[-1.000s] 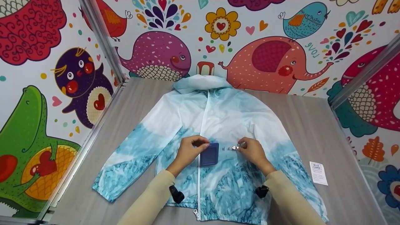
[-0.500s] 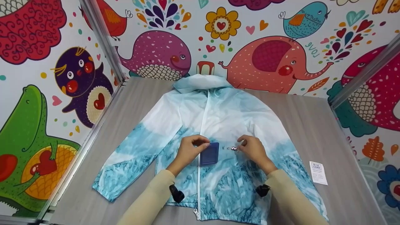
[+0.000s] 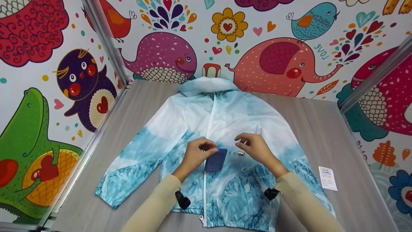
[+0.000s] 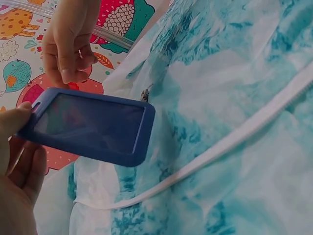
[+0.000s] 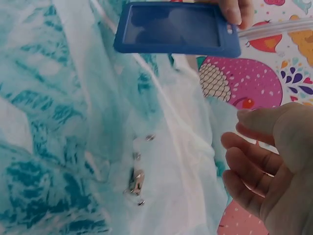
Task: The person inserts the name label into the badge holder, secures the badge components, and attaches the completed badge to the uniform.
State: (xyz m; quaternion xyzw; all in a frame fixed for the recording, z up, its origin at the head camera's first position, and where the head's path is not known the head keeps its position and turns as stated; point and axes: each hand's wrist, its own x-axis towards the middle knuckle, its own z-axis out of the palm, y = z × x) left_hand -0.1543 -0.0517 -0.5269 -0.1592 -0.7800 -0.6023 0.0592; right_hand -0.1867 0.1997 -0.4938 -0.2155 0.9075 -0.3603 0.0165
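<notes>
A blue badge holder [image 3: 215, 161] with a clear window and a slot at one end is pinched at its slotted end by my left hand [image 3: 195, 155], thumb on one face. It hangs over the front of a teal and white hooded jacket [image 3: 222, 120], just right of the zip. My right hand [image 3: 257, 147] holds nothing, its fingers loosely bent to the right of the holder. Close below those fingers, a metal badge clip [image 5: 138, 182] with a clear strap and small snaps lies on the jacket cloth.
The jacket lies spread on a wood-grain table [image 3: 325, 129], hood to the back and zip pull [image 3: 202, 220] at the front. A white printed card [image 3: 328, 178] rests beside the right sleeve. Panels with cartoon animals [image 3: 270, 67] stand behind and at both sides.
My right hand has let go of the badge clip and moved up and to the left, leaving the clip on the jacket. My left hand has tilted the badge holder slightly.
</notes>
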